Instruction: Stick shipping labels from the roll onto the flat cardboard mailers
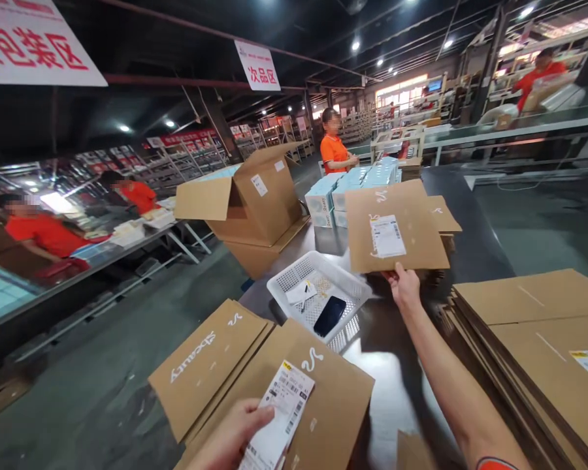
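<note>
My left hand [235,431] holds printed shipping labels [287,401], thumb on top, over a flattened cardboard box [340,391] with white lettering. At the near edge of another flattened carton [396,196], my right hand [404,285] grips the board, its fingers partly hidden underneath. That carton bears a stuck-on shipping label [387,236] and lies over a pile of similar flat boxes [445,215]. Between my hands, toward the far side, sits a white perforated plastic basket [277,287] holding a dark phone [330,316], a pen and some paper.
Pale blue boxes [321,199] stand stacked at the table's far end, beside a large open carton [269,202]. Flattened cartons [543,333] are piled at right. A person in orange [334,150] stands beyond the table; others work at left and far right.
</note>
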A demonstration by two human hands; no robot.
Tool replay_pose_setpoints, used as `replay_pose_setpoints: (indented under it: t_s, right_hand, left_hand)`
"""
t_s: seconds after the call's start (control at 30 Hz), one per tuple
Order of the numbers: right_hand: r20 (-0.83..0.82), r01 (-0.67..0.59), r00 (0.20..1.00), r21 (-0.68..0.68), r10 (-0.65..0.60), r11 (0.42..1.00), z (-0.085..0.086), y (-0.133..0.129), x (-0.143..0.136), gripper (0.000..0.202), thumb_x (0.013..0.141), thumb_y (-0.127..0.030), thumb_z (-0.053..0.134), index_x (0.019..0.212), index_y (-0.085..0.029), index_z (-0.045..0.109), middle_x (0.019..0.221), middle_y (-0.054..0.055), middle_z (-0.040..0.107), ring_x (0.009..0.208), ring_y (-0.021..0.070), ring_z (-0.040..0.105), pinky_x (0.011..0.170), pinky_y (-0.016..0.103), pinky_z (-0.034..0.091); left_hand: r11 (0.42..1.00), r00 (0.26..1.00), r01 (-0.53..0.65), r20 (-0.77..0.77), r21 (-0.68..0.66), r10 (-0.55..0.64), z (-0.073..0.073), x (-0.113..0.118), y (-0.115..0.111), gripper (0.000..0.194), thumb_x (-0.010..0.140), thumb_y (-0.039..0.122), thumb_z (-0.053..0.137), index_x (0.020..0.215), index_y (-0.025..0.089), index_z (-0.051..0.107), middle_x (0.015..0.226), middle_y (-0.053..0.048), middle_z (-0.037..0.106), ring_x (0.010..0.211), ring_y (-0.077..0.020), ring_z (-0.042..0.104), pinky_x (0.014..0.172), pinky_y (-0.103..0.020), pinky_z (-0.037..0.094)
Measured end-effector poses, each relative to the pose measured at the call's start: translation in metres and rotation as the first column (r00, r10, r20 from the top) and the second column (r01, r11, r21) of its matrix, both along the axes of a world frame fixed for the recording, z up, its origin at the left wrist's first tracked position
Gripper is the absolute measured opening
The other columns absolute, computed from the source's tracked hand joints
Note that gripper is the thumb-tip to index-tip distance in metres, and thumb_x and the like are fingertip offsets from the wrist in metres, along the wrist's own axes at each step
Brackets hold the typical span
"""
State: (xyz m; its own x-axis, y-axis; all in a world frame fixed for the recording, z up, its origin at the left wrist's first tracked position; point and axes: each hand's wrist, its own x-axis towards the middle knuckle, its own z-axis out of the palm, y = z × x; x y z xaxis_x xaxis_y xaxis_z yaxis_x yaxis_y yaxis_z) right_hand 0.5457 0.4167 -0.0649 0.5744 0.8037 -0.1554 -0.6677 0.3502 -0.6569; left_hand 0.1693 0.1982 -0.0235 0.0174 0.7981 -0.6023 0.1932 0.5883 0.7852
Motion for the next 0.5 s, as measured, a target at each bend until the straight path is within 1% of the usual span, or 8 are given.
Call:
replay_pose_setpoints:
  t_s: [0.07,0.13,0.17,0.23,0.37,0.5]
  right_hand:
    - [0.002,-0.084,0.996,0.072,0.084,0.994,-0.01,-0.032,-0.018,0.028,0.068,-0.025,0.078,0.073,-0.019,0.05,0.07,-0.004,0.067,0.067,0.0121,0.065,0.066,0.031,0.06]
    - [0.006,-0.151,0.988,0.13,0.152,0.98,-0.015,-0.061,-0.031,0.037,0.059,-0.033,0.084,0.073,-0.02,0.053,0.072,-0.003,0.069,0.069,0.013,0.066,0.067,0.031,0.06]
    - [0.009,-0.171,0.985,0.14,0.171,0.975,-0.016,-0.072,-0.036,0.039,0.056,-0.036,0.086,0.073,-0.021,0.054,0.074,-0.003,0.069,0.069,0.0134,0.066,0.067,0.031,0.06]
    - [0.019,-0.197,0.98,0.144,0.197,0.97,-0.015,-0.09,-0.041,0.041,0.054,-0.039,0.087,0.074,-0.021,0.056,0.076,-0.003,0.07,0.07,0.0137,0.067,0.068,0.031,0.06]
    - [0.046,-0.221,0.975,0.131,0.217,0.966,-0.011,-0.11,-0.042,0.036,0.058,-0.039,0.086,0.073,-0.02,0.06,0.078,-0.001,0.071,0.071,0.0138,0.067,0.072,0.032,0.06]
    - [0.064,-0.226,0.974,0.136,0.219,0.965,-0.007,-0.114,-0.038,0.037,0.056,-0.04,0.087,0.075,-0.021,0.062,0.078,-0.001,0.071,0.07,0.0133,0.066,0.07,0.03,0.059]
  left_hand:
    - [1.0,0.999,0.03,-0.022,0.005,-0.03,0.002,0.0,0.0,0.054,0.051,0.061,0.079,0.068,0.011,0.069,0.06,-0.005,0.067,0.05,-0.0143,0.055,0.049,-0.023,0.038]
    - [0.998,0.998,0.06,-0.033,0.009,-0.06,0.004,-0.001,0.0,0.057,0.049,0.063,0.079,0.068,0.01,0.068,0.058,-0.004,0.065,0.048,-0.0126,0.051,0.047,-0.023,0.035]
    - [0.997,0.997,0.076,-0.034,0.008,-0.076,0.005,-0.002,0.0,0.058,0.049,0.063,0.079,0.068,0.01,0.068,0.057,-0.004,0.064,0.047,-0.0119,0.05,0.046,-0.023,0.033]
    - [0.996,0.995,0.087,-0.039,0.009,-0.086,0.006,-0.002,-0.001,0.058,0.052,0.063,0.078,0.07,0.009,0.068,0.057,-0.003,0.063,0.046,-0.0108,0.048,0.045,-0.022,0.031]
    - [0.997,0.997,0.08,-0.024,0.013,-0.08,0.008,-0.001,-0.002,0.053,0.057,0.058,0.079,0.074,0.008,0.069,0.062,-0.006,0.066,0.05,-0.0119,0.053,0.048,-0.022,0.036]
    - [0.995,0.995,0.101,-0.011,0.012,-0.101,0.007,-0.002,-0.003,0.052,0.06,0.057,0.078,0.075,0.009,0.07,0.063,-0.007,0.067,0.05,-0.0123,0.054,0.048,-0.022,0.035]
